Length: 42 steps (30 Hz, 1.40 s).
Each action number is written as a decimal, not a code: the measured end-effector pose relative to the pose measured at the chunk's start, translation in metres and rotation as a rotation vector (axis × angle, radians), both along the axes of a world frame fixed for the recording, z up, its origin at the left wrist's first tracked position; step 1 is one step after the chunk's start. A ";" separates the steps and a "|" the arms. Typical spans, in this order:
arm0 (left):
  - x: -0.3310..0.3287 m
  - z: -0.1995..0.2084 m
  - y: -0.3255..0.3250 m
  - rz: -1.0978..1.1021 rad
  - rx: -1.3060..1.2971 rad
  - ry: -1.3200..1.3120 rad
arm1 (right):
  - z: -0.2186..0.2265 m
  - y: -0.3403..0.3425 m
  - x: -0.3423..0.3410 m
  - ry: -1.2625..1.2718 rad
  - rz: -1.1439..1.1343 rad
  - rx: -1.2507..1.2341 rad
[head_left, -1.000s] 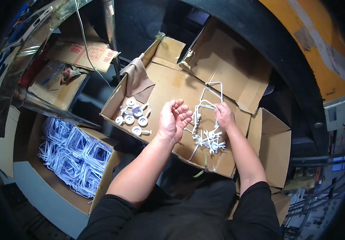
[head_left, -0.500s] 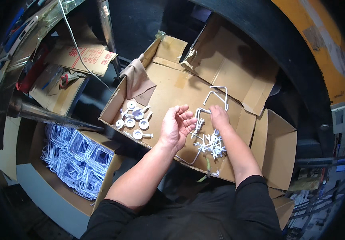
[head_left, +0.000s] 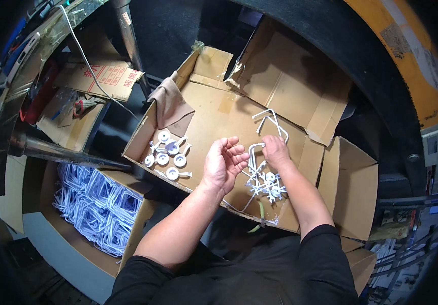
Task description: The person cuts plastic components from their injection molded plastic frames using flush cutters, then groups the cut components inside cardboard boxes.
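Palm up and fingers loosely curled, my left hand [head_left: 225, 165] hovers over the cardboard tray [head_left: 214, 114]; it is open, and nothing shows in it. My right hand [head_left: 276, 151] is closed on a white bent rod [head_left: 282, 128], whose angled end sticks out past the fingers. A second white bent rod [head_left: 252, 155] lies against that hand's left side; whether it is gripped too I cannot tell. Just below is a pile of small white star-shaped plastic parts [head_left: 269, 188]. Several round white caps with stems [head_left: 172, 147] lie at the tray's left.
A brown cloth [head_left: 170, 104] hangs over the tray's left wall. At lower left stands a carton packed with white bent rods [head_left: 99, 208]. Open cardboard flaps [head_left: 295, 76] rise behind and at the right. A metal post and a white cable [head_left: 94, 73] are at upper left.
The rod in my right hand has tilted, its far end swinging left. My right hand has shifted slightly left. My left hand stays nearly in place.
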<state>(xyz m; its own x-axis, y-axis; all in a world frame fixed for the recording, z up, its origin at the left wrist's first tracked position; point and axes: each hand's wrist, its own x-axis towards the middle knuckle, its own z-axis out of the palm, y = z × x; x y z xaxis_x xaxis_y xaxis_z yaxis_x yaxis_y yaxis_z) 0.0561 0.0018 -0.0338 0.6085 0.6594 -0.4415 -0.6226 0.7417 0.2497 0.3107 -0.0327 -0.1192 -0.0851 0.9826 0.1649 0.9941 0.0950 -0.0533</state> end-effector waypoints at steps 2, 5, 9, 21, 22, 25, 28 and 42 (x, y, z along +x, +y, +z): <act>0.001 0.000 0.000 -0.007 0.000 -0.005 | 0.003 0.003 0.007 0.099 -0.081 0.020; 0.000 -0.001 -0.002 -0.014 0.008 0.007 | 0.017 0.018 0.011 0.205 -0.393 -0.068; 0.002 0.003 -0.002 -0.037 0.011 -0.005 | 0.010 0.033 0.041 0.225 -0.685 -0.129; -0.001 0.005 -0.002 -0.029 0.018 0.035 | -0.008 0.037 0.024 0.077 -0.678 -0.282; 0.000 0.006 -0.002 -0.031 0.016 0.036 | -0.006 0.035 0.023 0.068 -0.664 -0.269; 0.000 0.003 -0.002 -0.040 0.019 0.037 | 0.001 0.030 0.023 0.133 -0.675 -0.228; -0.001 -0.002 0.001 -0.033 0.028 0.004 | 0.009 0.029 0.024 0.298 -0.653 -0.043; -0.002 0.003 0.004 -0.036 0.009 0.039 | -0.040 -0.004 0.016 1.100 -0.782 0.391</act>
